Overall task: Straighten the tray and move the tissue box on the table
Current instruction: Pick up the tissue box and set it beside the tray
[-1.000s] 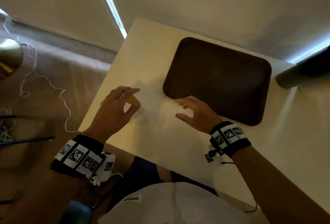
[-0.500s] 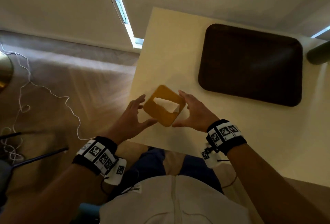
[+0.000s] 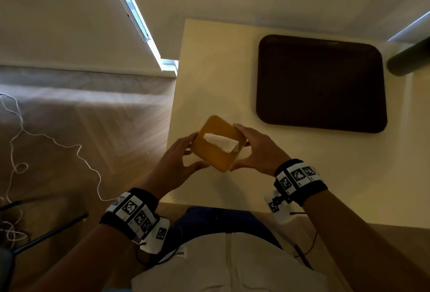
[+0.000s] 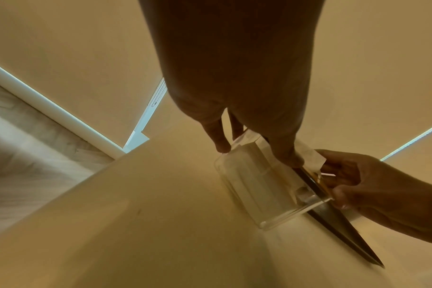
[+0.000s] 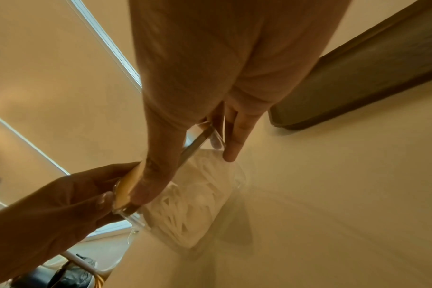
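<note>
The tissue box (image 3: 216, 152) is clear-walled with a yellow lid, and a white tissue pokes from its slot. It sits over the table's near left part. My left hand (image 3: 194, 149) grips its left side and my right hand (image 3: 239, 149) grips its right side, thumbs toward me. In the left wrist view my left hand (image 4: 255, 155) pinches the tissue box (image 4: 259, 187) at the lid. In the right wrist view my right hand (image 5: 185, 177) clasps the tissue box (image 5: 192, 196). Whether its bottom touches the table I cannot tell. The dark brown tray (image 3: 321, 82) lies far right, square to the table edges.
The cream table (image 3: 209, 70) ends at its left edge just beside the box, with wooden floor and a white cord (image 3: 46, 138) beyond. A dark cylinder (image 3: 409, 59) stands past the tray's right end. The wall runs behind the table.
My right hand left the tray's near edge and joined the left hand on the tissue box. Both hands now hold it a little closer to me.
</note>
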A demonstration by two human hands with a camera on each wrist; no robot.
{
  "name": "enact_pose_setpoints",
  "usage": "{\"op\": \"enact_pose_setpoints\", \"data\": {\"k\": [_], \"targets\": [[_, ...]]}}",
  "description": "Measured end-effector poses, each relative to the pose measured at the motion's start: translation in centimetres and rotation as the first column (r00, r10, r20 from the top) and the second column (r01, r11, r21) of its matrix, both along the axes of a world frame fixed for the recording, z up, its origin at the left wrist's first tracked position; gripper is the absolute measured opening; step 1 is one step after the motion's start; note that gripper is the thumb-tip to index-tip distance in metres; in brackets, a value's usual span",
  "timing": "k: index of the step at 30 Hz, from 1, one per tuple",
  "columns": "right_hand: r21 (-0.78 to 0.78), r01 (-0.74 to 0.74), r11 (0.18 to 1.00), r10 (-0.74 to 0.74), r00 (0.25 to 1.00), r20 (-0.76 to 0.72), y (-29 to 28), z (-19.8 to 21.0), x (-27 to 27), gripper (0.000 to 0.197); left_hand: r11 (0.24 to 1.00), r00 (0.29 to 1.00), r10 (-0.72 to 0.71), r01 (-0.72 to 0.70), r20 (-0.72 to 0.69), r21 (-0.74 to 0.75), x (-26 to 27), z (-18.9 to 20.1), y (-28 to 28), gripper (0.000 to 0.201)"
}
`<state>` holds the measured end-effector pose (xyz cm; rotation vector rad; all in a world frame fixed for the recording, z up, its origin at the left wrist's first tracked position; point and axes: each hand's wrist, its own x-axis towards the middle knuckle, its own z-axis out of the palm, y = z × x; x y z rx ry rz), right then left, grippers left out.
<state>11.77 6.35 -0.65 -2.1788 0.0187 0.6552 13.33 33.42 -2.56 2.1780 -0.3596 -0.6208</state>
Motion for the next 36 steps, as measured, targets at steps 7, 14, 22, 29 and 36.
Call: {"op": "enact_pose_setpoints", "data": {"k": [7,14,22,29,36], "targets": [[-0.041,-0.026,0.999,0.031,0.993,0.115,-3.0,2.4,10.1,0.119,1.0,0.995,-0.014,0.013,0.099,0.015,10.5,1.9,-3.1,0.092],[-0.06,-0.014,0.998,0.023,0.986,0.163,-5.7,2.6,21.5,0.12,1.0,0.992,-0.006,0.004,0.124,0.019,21.9,2.1,-6.3,0.094],[-0.105,-0.022,0.994,0.033,0.994,0.105,-6.3,-0.1,27.1,0.122,0.999,0.998,0.016,-0.018,0.067,0.038,27.4,-0.4,-7.3,0.079],[-0.102,-0.02,0.995,0.029,0.996,0.086,-6.4,-0.9,28.0,0.123,0.999,0.999,0.025,-0.026,0.044,0.021,28.1,-1.5,-7.0,0.083],[-0.032,0.088,0.996,-0.084,0.99,0.113,-6.0,-1.7,25.7,0.14,0.999,0.996,-0.023,0.021,0.082,0.027,28.4,-1.8,-6.4,0.083]]}}
